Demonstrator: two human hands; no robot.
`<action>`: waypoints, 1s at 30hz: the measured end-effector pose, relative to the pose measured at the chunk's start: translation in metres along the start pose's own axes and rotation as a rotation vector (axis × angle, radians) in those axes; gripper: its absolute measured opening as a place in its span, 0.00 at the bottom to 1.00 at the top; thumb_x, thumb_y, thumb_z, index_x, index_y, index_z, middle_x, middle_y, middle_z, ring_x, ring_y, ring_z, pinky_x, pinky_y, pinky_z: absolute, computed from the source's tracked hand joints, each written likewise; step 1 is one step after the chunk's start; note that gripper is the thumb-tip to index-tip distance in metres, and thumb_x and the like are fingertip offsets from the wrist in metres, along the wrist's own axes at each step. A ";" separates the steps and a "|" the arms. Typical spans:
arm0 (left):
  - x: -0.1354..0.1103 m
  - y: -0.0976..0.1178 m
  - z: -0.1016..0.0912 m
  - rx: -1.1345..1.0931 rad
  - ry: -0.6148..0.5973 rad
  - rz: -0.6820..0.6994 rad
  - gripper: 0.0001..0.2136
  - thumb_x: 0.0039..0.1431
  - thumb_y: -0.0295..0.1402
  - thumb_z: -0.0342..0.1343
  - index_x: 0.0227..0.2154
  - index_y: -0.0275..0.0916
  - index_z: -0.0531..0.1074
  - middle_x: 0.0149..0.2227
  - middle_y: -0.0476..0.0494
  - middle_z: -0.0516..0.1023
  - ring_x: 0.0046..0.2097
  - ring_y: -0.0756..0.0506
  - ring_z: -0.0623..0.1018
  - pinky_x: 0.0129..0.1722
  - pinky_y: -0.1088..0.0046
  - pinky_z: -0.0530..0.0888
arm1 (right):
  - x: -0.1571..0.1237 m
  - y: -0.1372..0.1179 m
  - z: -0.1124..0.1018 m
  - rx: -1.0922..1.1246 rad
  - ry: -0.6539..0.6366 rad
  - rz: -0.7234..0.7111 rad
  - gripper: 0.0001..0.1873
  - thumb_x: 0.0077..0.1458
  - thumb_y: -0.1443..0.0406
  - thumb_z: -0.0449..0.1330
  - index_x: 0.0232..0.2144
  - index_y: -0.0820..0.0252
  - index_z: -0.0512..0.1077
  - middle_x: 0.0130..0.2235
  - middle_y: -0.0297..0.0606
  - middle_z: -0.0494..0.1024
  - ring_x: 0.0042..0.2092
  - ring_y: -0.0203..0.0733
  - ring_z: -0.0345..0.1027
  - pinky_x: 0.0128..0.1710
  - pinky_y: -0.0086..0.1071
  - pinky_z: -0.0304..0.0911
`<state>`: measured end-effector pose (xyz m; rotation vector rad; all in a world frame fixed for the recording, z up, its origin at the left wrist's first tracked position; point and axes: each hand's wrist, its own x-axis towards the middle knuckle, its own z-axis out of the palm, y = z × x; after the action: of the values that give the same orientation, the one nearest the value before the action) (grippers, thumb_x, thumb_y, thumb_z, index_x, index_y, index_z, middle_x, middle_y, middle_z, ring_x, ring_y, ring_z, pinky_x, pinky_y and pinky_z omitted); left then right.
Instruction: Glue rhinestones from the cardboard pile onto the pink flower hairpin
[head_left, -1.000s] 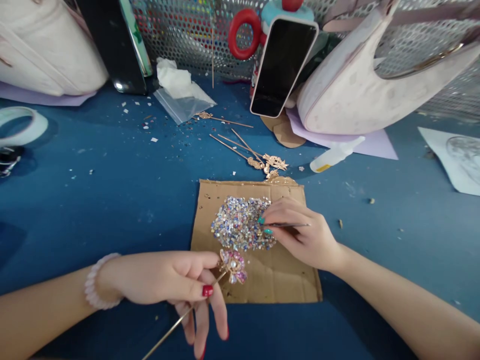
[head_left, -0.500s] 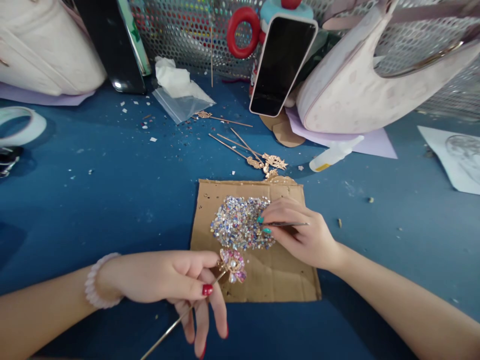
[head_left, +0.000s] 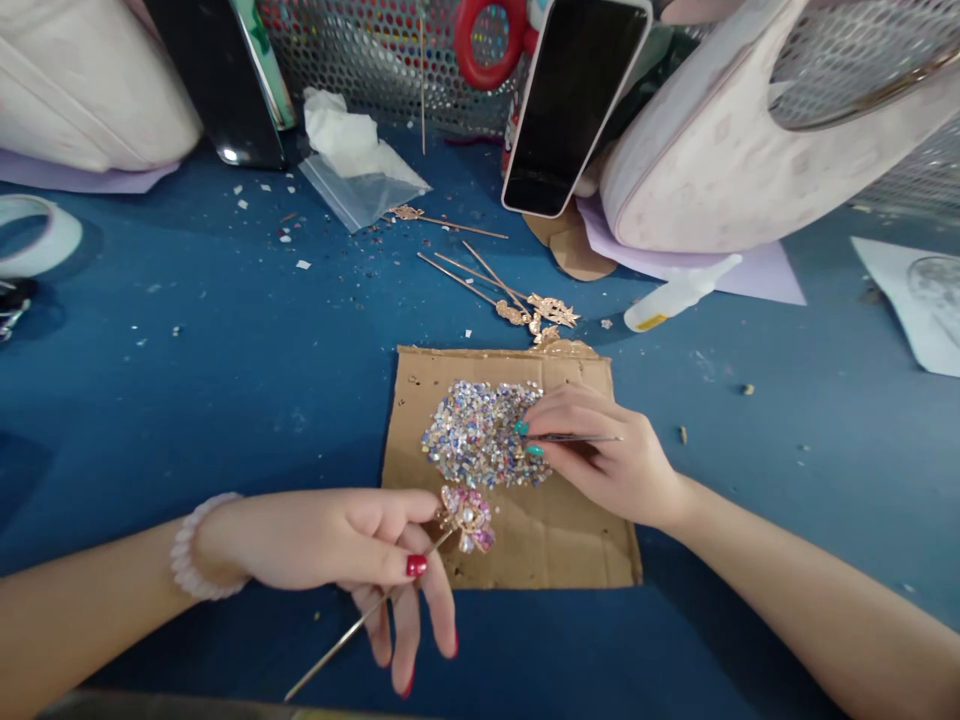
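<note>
My left hand (head_left: 360, 550) pinches a long metal hairpin (head_left: 330, 655) between thumb and fingers. Its ornamental head (head_left: 468, 518), set with pink stones and a pearl, sticks out past the fingertips over the cardboard's near left part. In my right hand (head_left: 600, 450) are thin metal tweezers (head_left: 581, 438), closed in by thumb and fingers. Their tips reach the right side of a heap of small glittering rhinestones (head_left: 480, 435), though the exact tips are hard to make out. The heap lies on a brown cardboard sheet (head_left: 570, 540).
Behind the cardboard lie several gold hairpins (head_left: 517, 310) and a white glue bottle (head_left: 679, 295). Farther back are a leaning phone (head_left: 574, 105), a plastic bag (head_left: 360, 190) and a pale handbag (head_left: 697, 180). A tape roll (head_left: 56, 240) is at the left, a printed paper (head_left: 915, 300) at the right.
The whole scene sits slightly higher in view, as the camera has tilted a little. Both hands keep nearly the same pose, with the hairpin and tweezers still held.
</note>
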<state>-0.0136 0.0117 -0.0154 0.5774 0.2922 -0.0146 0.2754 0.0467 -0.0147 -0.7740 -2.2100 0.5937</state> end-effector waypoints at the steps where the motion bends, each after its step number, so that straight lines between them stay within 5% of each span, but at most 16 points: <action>1: 0.000 0.000 0.000 0.003 0.001 0.002 0.07 0.76 0.32 0.48 0.52 0.40 0.63 0.46 0.37 0.82 0.35 0.49 0.85 0.30 0.79 0.77 | 0.000 0.000 0.000 -0.003 -0.005 -0.002 0.05 0.63 0.72 0.59 0.39 0.59 0.74 0.35 0.40 0.82 0.39 0.42 0.78 0.40 0.39 0.76; 30: -0.002 0.003 0.001 0.001 0.039 -0.036 0.07 0.74 0.36 0.53 0.49 0.41 0.66 0.46 0.41 0.81 0.39 0.51 0.85 0.40 0.77 0.78 | 0.001 -0.002 -0.001 -0.020 0.026 0.009 0.06 0.63 0.73 0.60 0.39 0.59 0.74 0.37 0.40 0.83 0.41 0.42 0.79 0.41 0.39 0.76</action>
<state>-0.0152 0.0133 -0.0125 0.5738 0.3407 -0.0383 0.2751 0.0465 -0.0121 -0.7975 -2.1930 0.5639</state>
